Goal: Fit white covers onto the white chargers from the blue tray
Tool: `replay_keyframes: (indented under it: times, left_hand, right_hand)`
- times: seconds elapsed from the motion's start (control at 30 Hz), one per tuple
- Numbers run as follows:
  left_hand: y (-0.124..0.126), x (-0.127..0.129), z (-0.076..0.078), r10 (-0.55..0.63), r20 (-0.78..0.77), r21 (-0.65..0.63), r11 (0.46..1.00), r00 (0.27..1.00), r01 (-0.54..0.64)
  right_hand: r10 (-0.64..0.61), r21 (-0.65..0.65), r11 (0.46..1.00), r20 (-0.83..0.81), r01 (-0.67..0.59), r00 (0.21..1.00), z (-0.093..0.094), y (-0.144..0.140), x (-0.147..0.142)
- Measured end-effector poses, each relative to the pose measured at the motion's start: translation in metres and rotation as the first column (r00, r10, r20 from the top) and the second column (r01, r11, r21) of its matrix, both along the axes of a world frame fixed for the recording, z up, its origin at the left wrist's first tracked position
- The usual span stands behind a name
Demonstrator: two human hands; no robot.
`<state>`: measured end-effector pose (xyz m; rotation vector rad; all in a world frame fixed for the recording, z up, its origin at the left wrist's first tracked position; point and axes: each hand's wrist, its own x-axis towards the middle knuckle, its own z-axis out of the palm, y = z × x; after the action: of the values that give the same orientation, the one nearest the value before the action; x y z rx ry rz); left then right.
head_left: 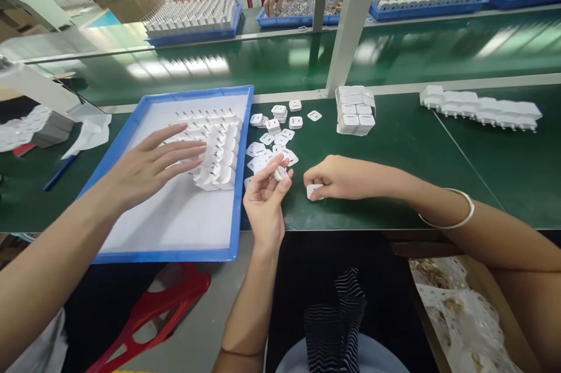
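My left hand [266, 200], palm up, pinches a small white plastic cap [281, 173] between thumb and fingertips. Just right of it, low over the green bench, my right hand [335, 179] has its fingers closed round a white plastic housing [314, 190], partly hidden by the fingers. Loose flat white caps [259, 161] with a dark marking lie scattered beyond my left hand. Small stacks of such caps [279, 112] stand behind them. Farther right is a block of white housings [356, 110], stacked together.
A co-worker's hand [169, 154] reaches from the left over white pieces with pins [219, 154] in a blue-rimmed tray [241, 209]. A row of white housings [480, 107] lies at the right. A metal post [350, 28] rises behind the bench. Another person's hand [274, 0] is across the line.
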<state>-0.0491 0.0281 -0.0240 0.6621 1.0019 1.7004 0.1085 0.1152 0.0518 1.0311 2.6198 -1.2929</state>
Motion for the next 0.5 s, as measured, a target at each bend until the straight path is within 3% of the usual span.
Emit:
replay_keyframes:
  times: [0.07,0.1,0.17,0.27,0.3,0.33,0.4,0.5]
  left_hand:
    - [0.004,-0.022,0.007,-0.012,-0.084,0.008,1.000,0.996,0.013]
    - [0.010,-0.042,0.014,-0.014,-0.131,-0.009,1.000,0.991,0.013]
    - [0.029,-0.096,0.037,-0.181,-0.217,-0.133,0.979,0.959,0.154]
    - [0.066,-0.179,0.074,-0.228,-0.227,-0.235,0.956,0.947,0.174]
    - [0.077,-0.199,0.082,-0.352,-0.152,-0.412,0.872,0.924,0.265]
    - [0.085,-0.214,0.088,-0.349,-0.054,-0.476,0.833,0.935,0.283]
    - [0.093,-0.228,0.091,-0.258,0.205,-0.532,0.780,0.944,0.329]
    - [0.095,-0.227,0.088,-0.092,0.464,-0.536,0.762,0.881,0.362]
  right_hand:
    - [-0.199,-0.181,0.970,-0.212,0.162,0.957,-0.002,0.006,0.005]
    - [-0.327,-0.305,0.923,-0.309,0.233,0.893,-0.003,0.007,0.006]
    - [-0.562,-0.578,0.767,-0.394,0.280,0.727,-0.007,0.005,0.002]
    - [-0.743,-0.856,0.489,-0.308,0.169,0.595,-0.016,-0.006,-0.010]
    - [-0.766,-0.897,0.423,-0.280,0.126,0.579,-0.019,-0.010,-0.014]
    - [-0.781,-0.921,0.379,-0.266,0.091,0.565,-0.022,-0.013,-0.018]
    - [-0.808,-0.946,0.322,-0.250,0.044,0.533,-0.029,-0.018,-0.023]
    - [-0.833,-0.965,0.260,-0.209,0.027,0.513,-0.036,-0.020,-0.027]
